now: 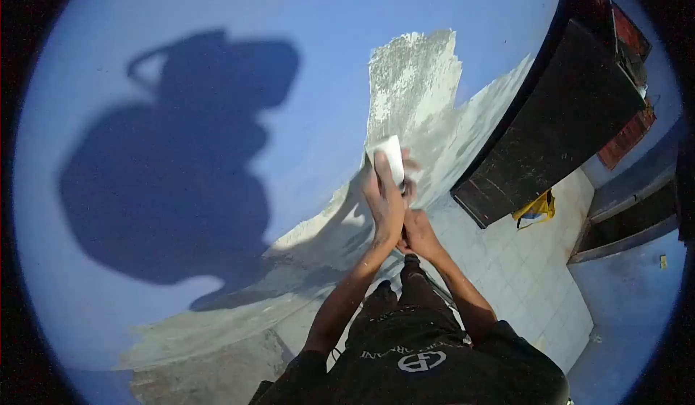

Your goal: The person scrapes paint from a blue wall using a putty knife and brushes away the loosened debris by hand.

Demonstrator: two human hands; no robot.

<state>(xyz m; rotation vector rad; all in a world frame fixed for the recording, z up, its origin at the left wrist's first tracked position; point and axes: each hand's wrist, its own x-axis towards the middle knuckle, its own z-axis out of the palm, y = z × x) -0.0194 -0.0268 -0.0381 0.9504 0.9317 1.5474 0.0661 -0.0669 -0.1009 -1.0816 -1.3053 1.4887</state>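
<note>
My left hand (384, 204) is raised against the wall and grips a white rectangular block (389, 157), its fingers wrapped along the block's side. The block presses on a grey, rough patch (410, 90) where the blue paint is gone. My right hand (420, 233) sits just below and behind the left one, closed around the left wrist or the tool's lower end; I cannot tell which. Both forearms reach up from my dark shirt at the bottom of the view.
The blue painted wall (217, 57) carries my shadow on the left. A dark slab-like counter (557, 123) juts out at the right above a white tiled floor (521, 267). A yellow cloth (537, 208) lies below the counter. Bare grey plaster (217, 332) spreads low on the wall.
</note>
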